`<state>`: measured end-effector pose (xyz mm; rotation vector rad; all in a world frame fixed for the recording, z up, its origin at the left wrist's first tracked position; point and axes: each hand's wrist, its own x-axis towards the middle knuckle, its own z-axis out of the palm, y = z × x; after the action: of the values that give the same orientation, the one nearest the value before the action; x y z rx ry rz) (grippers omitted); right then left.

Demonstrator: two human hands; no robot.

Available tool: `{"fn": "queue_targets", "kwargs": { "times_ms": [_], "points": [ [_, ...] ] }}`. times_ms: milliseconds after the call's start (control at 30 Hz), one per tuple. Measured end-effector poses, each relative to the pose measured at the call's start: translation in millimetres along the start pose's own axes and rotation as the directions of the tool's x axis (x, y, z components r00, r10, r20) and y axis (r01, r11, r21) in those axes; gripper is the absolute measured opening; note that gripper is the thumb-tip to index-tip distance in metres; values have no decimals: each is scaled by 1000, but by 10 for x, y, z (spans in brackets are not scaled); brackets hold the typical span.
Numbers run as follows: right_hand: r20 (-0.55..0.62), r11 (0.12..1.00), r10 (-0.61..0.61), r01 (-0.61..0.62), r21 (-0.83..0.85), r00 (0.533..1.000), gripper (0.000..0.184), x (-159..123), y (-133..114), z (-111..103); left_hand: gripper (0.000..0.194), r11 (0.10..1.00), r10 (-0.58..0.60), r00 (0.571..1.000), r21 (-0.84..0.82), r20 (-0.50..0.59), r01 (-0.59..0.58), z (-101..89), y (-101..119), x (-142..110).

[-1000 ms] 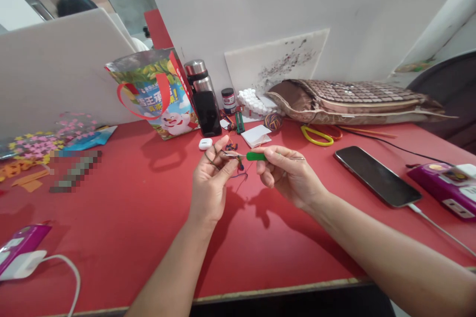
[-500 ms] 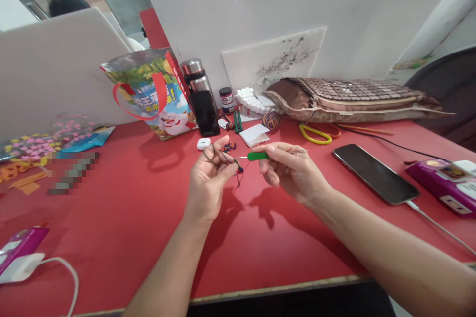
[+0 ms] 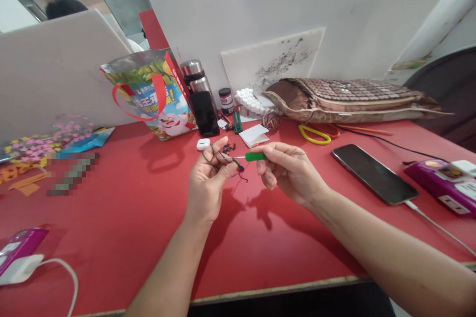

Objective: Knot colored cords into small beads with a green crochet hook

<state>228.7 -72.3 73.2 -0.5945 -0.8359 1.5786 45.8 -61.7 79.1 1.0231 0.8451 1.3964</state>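
Over the red table (image 3: 122, 208), my right hand (image 3: 288, 171) pinches a crochet hook with a green grip (image 3: 256, 156); its metal tip points left toward my other hand. My left hand (image 3: 210, 178) is closed on a small piece of multicoloured yarn work (image 3: 234, 163), with yarn looped over its fingers and a loose end hanging below. The two hands are a few centimetres apart, joined by the hook's shaft.
Behind the hands lie a white pad (image 3: 254, 134), a ball of yarn (image 3: 270, 119), yellow scissors (image 3: 314, 134), a dark flask (image 3: 201, 99), a printed gift bag (image 3: 154, 96) and a white earbud case (image 3: 203, 144). A phone (image 3: 374, 174) on a cable lies right. White partitions surround the table.
The hook's tip has worked slightly within the yarn at my left fingers, and the hanging yarn end has shifted. Both hands stay in nearly the same place.
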Motion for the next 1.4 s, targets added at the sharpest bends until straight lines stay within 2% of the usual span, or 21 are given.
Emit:
{"fn": "queue_targets", "kwargs": {
  "times_ms": [267, 433, 667, 833, 1033, 1400],
  "points": [
    [4, 1000, 11, -11, 6, 1000, 28, -14, 1, 38, 46, 995, 94, 995, -5, -33, -95, 29, 20, -8],
    [16, 1000, 21, -21, 2, 1000, 26, -16, 0, 30, 45, 994, 106, 994, 0, 6, -106, 26, 31, -9],
    [-13, 999, 35, -35, -14, 999, 25, -11, 8, 38, 44, 992, 128, 992, -4, 12, -128, 40, 46, -28],
    [26, 1000, 1, -1, -21, 1000, 27, -29, -3, 42, 46, 986, 162, 987, 28, -7, -161, 28, 21, -21],
    [48, 1000, -8, 9, -17, 999, 27, -36, -31, 7, 45, 988, 157, 988, 9, -5, -157, 40, -5, -48],
    [9, 998, -61, 61, -10, 998, 26, -16, -8, 30, 48, 994, 89, 994, -52, -59, -92, 64, -12, -45]
  ]
}}
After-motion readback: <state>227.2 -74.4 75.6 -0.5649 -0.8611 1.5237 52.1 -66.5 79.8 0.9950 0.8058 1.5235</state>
